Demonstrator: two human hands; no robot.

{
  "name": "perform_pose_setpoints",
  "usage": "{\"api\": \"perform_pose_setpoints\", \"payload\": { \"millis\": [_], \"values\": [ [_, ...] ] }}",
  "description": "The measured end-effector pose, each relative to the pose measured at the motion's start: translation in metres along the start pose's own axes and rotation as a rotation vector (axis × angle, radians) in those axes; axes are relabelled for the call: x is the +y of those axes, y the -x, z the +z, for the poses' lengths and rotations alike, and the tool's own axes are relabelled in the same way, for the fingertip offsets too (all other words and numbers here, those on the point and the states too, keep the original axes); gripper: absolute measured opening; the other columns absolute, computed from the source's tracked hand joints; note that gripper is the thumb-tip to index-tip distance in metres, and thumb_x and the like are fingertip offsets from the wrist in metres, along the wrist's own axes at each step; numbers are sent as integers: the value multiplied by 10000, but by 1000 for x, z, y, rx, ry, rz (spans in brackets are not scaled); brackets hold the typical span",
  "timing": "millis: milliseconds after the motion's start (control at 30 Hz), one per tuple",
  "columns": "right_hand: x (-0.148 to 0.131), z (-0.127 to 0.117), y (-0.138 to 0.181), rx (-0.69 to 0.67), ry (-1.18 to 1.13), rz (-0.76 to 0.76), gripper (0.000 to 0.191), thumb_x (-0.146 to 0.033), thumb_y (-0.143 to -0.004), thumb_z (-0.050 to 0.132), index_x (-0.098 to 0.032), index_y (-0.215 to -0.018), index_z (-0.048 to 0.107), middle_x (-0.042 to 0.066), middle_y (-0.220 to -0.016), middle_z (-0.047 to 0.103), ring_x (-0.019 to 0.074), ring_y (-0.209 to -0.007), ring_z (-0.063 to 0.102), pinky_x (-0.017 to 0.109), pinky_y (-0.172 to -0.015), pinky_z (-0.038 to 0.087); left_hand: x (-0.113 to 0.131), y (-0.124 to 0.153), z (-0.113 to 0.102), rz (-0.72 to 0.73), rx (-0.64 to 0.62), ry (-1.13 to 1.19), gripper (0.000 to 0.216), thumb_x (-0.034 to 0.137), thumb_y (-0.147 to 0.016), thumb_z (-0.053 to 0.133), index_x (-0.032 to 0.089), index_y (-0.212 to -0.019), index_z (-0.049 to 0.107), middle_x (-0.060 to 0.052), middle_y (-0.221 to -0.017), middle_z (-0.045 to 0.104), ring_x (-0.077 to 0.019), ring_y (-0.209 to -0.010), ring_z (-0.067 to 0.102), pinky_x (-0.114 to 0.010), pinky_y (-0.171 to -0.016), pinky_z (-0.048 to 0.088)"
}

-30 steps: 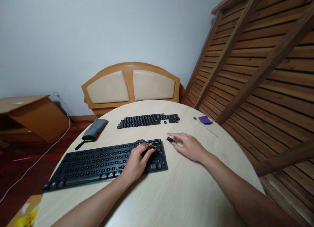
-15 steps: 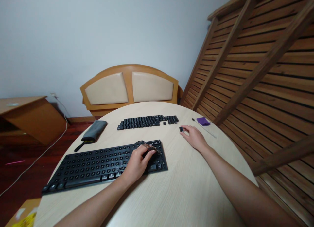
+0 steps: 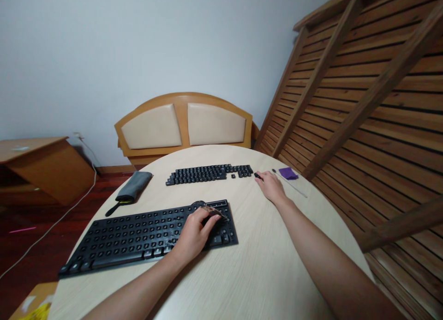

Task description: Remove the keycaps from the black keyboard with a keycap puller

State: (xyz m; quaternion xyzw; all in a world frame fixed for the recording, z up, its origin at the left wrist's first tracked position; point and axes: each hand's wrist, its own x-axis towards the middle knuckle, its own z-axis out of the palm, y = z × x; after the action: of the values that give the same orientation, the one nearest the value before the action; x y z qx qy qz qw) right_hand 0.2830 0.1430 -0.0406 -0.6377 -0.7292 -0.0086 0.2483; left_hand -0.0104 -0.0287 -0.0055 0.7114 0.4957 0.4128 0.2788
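Observation:
A black keyboard frame (image 3: pixel 138 234) with its caps off lies across the round table (image 3: pixel 263 269). My left hand (image 3: pixel 195 232) rests on the keyboard's right end, fingers curled round a small brown tool (image 3: pixel 213 211). Rows of loose black keycaps (image 3: pixel 207 172) lie farther back. My right hand (image 3: pixel 272 187) reaches to the right end of those rows, fingertips pinching a black keycap (image 3: pixel 257 175) down at the table.
A grey pouch (image 3: pixel 133 186) lies at the table's left edge. A purple cloth (image 3: pixel 288 173) and a thin stick (image 3: pixel 294 186) lie right of my right hand. A wooden headboard (image 3: pixel 185 126) stands behind the table, slatted wood panels (image 3: pixel 363 107) lean at right, a low cabinet (image 3: pixel 41 165) at left.
My right hand carried the black keycap from beside the keyboard away to the right end of the keycap rows. My left hand stayed on the keyboard.

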Motion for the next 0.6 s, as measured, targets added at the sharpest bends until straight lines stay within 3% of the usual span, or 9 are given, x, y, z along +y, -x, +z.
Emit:
{"api": "perform_pose_setpoints", "payload": {
  "millis": [600],
  "values": [
    [-3, -2, -3, -27, -11, -92, 340, -333, -969, 518, -220, -1259, 655, 108, -1115, 672, 260, -1059, 584, 343, -888, 444, 1, 1, -1, -12, -1, -5, 228, 343, -950, 561, 191, -974, 730, -76, -1056, 736, -222, -994, 651, -347, -914, 477]
  ]
}}
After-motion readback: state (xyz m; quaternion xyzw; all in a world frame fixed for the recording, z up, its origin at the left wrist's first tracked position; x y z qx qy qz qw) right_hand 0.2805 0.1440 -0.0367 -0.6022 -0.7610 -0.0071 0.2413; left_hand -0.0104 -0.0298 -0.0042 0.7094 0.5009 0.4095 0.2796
